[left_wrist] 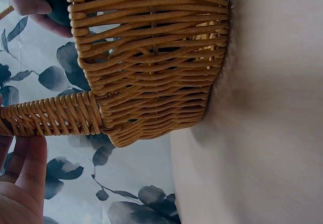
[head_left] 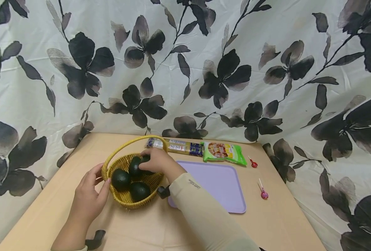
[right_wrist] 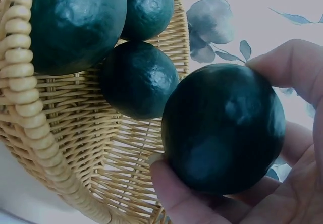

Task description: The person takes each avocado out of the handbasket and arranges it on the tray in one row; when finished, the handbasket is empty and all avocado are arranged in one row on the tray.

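Observation:
A yellow wicker basket (head_left: 132,205) with a tall handle (left_wrist: 50,115) stands on the table. My left hand (head_left: 89,195) pinches the foot of that handle at the basket's left side, fingers on one face of it and thumb towards the other. Over the far right part of the basket, my right hand (head_left: 161,162) holds a dark green avocado (right_wrist: 222,128) between thumb and fingers. Three more avocados lie in the basket; in the head view one avocado (head_left: 121,179) is by the left wall and another avocado (head_left: 139,191) nearer the front.
To the right of the basket lies a lilac tray (head_left: 226,188), partly under my right forearm. Behind are a long blue-and-gold packet (head_left: 182,146) and a green food bag (head_left: 224,152). A red lollipop (head_left: 253,163) and a pink lollipop (head_left: 263,193) lie at the right. Floral cloth hangs behind the table.

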`<action>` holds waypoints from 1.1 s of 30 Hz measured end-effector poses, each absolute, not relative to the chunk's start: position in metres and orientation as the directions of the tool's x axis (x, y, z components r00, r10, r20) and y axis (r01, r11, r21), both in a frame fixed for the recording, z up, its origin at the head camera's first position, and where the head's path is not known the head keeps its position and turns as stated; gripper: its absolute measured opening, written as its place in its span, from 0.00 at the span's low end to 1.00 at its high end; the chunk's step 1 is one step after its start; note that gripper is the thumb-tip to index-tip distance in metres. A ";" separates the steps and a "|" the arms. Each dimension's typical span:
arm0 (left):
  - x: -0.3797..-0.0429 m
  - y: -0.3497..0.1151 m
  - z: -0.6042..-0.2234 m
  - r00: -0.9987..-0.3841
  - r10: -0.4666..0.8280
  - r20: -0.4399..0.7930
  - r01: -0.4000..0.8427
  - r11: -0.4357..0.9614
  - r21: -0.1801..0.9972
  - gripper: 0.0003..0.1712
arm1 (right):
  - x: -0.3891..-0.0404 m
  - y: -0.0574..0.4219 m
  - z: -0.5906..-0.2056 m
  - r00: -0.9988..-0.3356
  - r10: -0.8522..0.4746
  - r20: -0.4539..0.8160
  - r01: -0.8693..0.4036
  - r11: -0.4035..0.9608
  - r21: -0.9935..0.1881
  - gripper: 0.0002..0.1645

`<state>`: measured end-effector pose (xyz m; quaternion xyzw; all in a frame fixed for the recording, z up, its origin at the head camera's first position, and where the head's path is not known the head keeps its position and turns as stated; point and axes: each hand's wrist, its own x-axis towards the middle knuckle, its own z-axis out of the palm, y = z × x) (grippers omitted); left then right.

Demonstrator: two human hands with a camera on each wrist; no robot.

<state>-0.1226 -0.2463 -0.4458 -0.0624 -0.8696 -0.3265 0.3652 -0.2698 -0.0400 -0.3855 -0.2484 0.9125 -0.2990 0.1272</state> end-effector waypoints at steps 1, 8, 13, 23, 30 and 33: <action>-0.123 -0.246 -0.446 -0.726 -0.131 0.675 0.346 0.779 0.523 0.38 | -0.269 -0.039 -0.385 -0.842 -0.533 -0.079 -0.383 0.695 -0.608 0.30; -0.122 -0.247 -0.446 -0.731 -0.136 0.668 0.342 0.775 0.532 0.38 | -0.267 -0.034 -0.384 -0.848 -0.527 -0.064 -0.385 0.694 -0.609 0.32; -0.123 -0.247 -0.446 -0.739 -0.137 0.659 0.339 0.770 0.540 0.38 | -0.265 -0.029 -0.385 -0.864 -0.499 -0.063 -0.354 0.692 -0.629 0.36; -0.124 -0.248 -0.446 -0.729 -0.131 0.672 0.348 0.775 0.528 0.39 | -0.262 -0.020 -0.388 -0.871 -0.491 -0.029 -0.345 0.651 -0.676 0.38; -0.126 -0.250 -0.449 -0.721 -0.117 0.683 0.356 0.784 0.509 0.38 | -0.260 -0.018 -0.388 -0.893 -0.449 -0.027 -0.305 0.649 -0.697 0.44; -0.126 -0.249 -0.449 -0.719 -0.117 0.685 0.358 0.782 0.510 0.39 | -0.258 -0.017 -0.387 -0.900 -0.435 -0.029 -0.293 0.652 -0.700 0.46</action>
